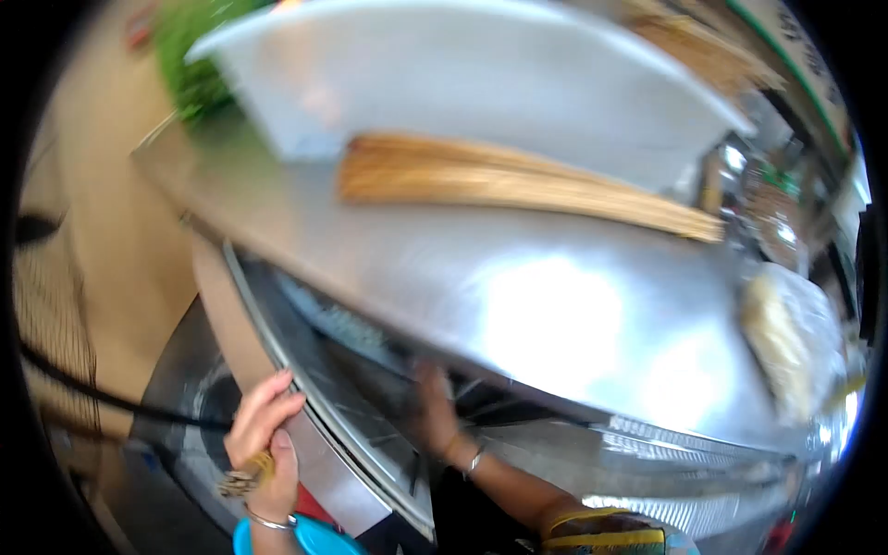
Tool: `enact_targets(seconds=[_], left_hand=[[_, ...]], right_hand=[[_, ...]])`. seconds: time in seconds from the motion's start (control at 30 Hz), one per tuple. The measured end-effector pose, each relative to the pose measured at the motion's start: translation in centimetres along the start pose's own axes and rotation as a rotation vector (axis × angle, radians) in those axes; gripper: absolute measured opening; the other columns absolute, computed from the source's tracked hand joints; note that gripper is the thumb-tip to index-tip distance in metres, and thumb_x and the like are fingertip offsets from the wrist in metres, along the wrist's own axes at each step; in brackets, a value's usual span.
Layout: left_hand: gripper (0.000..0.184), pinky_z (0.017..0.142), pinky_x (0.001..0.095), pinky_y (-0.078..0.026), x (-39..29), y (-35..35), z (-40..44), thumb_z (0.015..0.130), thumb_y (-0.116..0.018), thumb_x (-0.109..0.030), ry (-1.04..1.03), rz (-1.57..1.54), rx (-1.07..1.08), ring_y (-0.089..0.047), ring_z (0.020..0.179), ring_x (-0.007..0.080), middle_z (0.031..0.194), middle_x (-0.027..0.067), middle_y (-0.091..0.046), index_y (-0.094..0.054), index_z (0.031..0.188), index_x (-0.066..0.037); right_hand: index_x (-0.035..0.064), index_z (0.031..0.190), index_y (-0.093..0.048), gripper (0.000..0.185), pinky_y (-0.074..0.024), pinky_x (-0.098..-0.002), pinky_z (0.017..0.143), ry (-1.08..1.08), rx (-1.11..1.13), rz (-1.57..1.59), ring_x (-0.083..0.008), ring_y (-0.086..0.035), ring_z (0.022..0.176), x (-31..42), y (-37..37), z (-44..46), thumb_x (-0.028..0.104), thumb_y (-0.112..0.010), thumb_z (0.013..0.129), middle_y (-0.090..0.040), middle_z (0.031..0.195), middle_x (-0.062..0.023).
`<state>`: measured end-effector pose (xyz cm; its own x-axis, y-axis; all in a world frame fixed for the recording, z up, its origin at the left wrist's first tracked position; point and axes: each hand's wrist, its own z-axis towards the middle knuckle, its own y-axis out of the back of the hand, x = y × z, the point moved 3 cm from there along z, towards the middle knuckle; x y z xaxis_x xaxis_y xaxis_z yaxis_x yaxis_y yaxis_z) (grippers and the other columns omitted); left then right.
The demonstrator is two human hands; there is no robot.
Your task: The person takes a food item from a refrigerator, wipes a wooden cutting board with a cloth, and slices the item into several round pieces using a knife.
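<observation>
I am placing 2 hands at the door [338, 472], which is standing ajar below the front edge of the counter [416, 268]. My left hand [264, 435] is gripping the door's edge, fingers bending over it and thumb lying apart, nearer my body; this grip is presumably holding the door clear of my other arm. My right hand [435, 407] is occupying the opening between door and counter; it is showing as a blur, so I cannot tell whether its fingers are spreading, pressing together or pinching anything. On the counter, 1 bundle [518, 185] of long tan strips is lying along the near side of a white tub [481, 83], its length probably dictating that alignment. Greens [190, 74] are sitting beside the tub's left end, and a bag [805, 351] is resting toward the right.
</observation>
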<state>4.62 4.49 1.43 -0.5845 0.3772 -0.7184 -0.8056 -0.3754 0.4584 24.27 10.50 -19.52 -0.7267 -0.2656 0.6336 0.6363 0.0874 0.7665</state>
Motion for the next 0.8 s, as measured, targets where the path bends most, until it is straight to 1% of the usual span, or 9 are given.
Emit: enact_targets(seconds=[0.07, 0.27, 0.37, 0.4, 0.53, 0.6, 0.67, 0.73, 0.8], left_hand=[[0.039, 0.094, 0.0391, -0.045, -0.1, -1.9, -0.1, 0.094, -0.047, -0.029, 0.020, 0.013, -0.084, -0.059, 0.109, 0.0328, 0.128, 0.0220, -0.055, -0.065, 0.099, 0.005], [0.039, 0.107, 0.0430, -0.031, -4.2, -6.2, -2.7, 0.099, -0.044, -0.029, 0.212, -0.085, -0.039, -0.041, 0.130, 0.0333, 0.145, 0.0225, -0.038, -0.061, 0.113, 0.004], [0.033, 0.099, 0.0412, -0.040, -4.6, -9.0, -5.4, 0.100, -0.045, -0.025, 0.408, -0.161, -0.054, -0.054, 0.115, 0.0309, 0.128, 0.0228, -0.053, -0.060, 0.108, 0.003], [0.030, 0.087, 0.0369, -0.046, -5.9, -9.1, -6.0, 0.100, -0.045, -0.023, 0.505, -0.371, -0.004, -0.059, 0.098, 0.0260, 0.108, 0.0192, -0.059, -0.060, 0.103, 0.003], [0.025, 0.053, 0.0247, -0.046, -11.6, -4.3, -8.9, 0.099, -0.048, -0.023, 0.807, -0.431, 0.168, -0.058, 0.056, 0.0118, 0.061, 0.0056, -0.058, -0.058, 0.093, 0.000], [0.024, 0.047, 0.0239, -0.042, -13.2, -0.6, -11.5, 0.096, -0.055, -0.023, 0.921, -0.407, 0.124, -0.055, 0.051, 0.0087, 0.056, 0.0032, -0.056, -0.060, 0.091, 0.000], [0.021, 0.047, 0.0249, -0.042, -13.7, 3.1, -16.4, 0.092, -0.060, -0.021, 0.967, -0.168, 0.146, -0.054, 0.051, 0.0087, 0.059, 0.0031, -0.058, -0.064, 0.088, -0.001], [0.017, 0.053, 0.0326, -0.046, -18.6, 8.2, -21.9, 0.089, -0.062, -0.016, 1.142, 0.036, 0.066, -0.057, 0.056, 0.0141, 0.063, 0.0058, -0.062, -0.066, 0.093, 0.000], [0.026, 0.060, 0.0395, -0.047, -21.6, 10.9, -25.1, 0.089, -0.060, -0.026, 1.041, 0.164, -0.006, -0.061, 0.064, 0.0295, 0.072, 0.0171, -0.062, -0.065, 0.091, 0.000]], right_hand=[[0.0015, 0.116, -0.057, 0.030, -0.0420, -0.0495, 0.094, 0.038, 0.046, 0.577, -0.0438, -0.052, 0.110, -2.7, -1.7, -8.5, 0.010, -0.055, 0.087, -0.057, 0.111, -0.0291], [0.0094, 0.117, -0.061, 0.028, -0.0503, -0.0417, 0.084, -0.415, 0.809, 0.043, -0.0342, -0.064, 0.093, -2.2, 24.1, -23.8, 0.023, -0.051, 0.094, -0.065, 0.107, -0.0185], [0.0085, 0.103, -0.064, 0.020, -0.0514, -0.0390, 0.079, -0.240, 0.600, 0.088, -0.0314, -0.064, 0.089, 5.1, 37.4, -23.5, 0.022, -0.056, 0.091, -0.067, 0.098, -0.0147], [0.0106, 0.106, -0.063, 0.021, -0.0509, -0.0397, 0.079, -0.058, 0.431, -0.255, -0.0300, -0.062, 0.095, 5.0, 40.8, -23.2, 0.020, -0.061, 0.087, -0.065, 0.105, -0.0120], [0.0127, 0.129, -0.050, 0.066, -0.0357, -0.0497, 0.101, -0.258, -0.309, -0.824, -0.0381, -0.044, 0.122, 8.0, 54.4, -16.7, 0.016, -0.075, 0.069, -0.044, 0.137, -0.0159], [0.0111, 0.132, -0.048, 0.070, -0.0418, -0.0465, 0.095, -0.430, -0.374, -0.900, -0.0379, -0.050, 0.117, 3.6, 56.4, -16.6, 0.017, -0.077, 0.068, -0.051, 0.132, -0.0184], [0.0071, 0.124, -0.053, 0.060, -0.0465, -0.0446, 0.088, -0.717, -0.101, -0.441, -0.0388, -0.057, 0.104, -3.9, 56.0, -16.3, 0.016, -0.077, 0.069, -0.060, 0.115, -0.0204], [0.0003, 0.088, -0.063, 0.025, -0.0457, -0.0454, 0.066, -0.362, 0.015, -0.578, -0.0386, -0.057, 0.074, -7.3, 53.7, -15.2, 0.018, -0.074, 0.076, -0.060, 0.079, -0.0215], [-0.0011, 0.080, -0.056, 0.019, -0.0459, -0.0399, 0.063, -0.106, 0.032, -0.467, -0.0290, -0.056, 0.071, -11.1, 53.4, -16.2, 0.012, -0.069, 0.083, -0.057, 0.077, -0.0163]])
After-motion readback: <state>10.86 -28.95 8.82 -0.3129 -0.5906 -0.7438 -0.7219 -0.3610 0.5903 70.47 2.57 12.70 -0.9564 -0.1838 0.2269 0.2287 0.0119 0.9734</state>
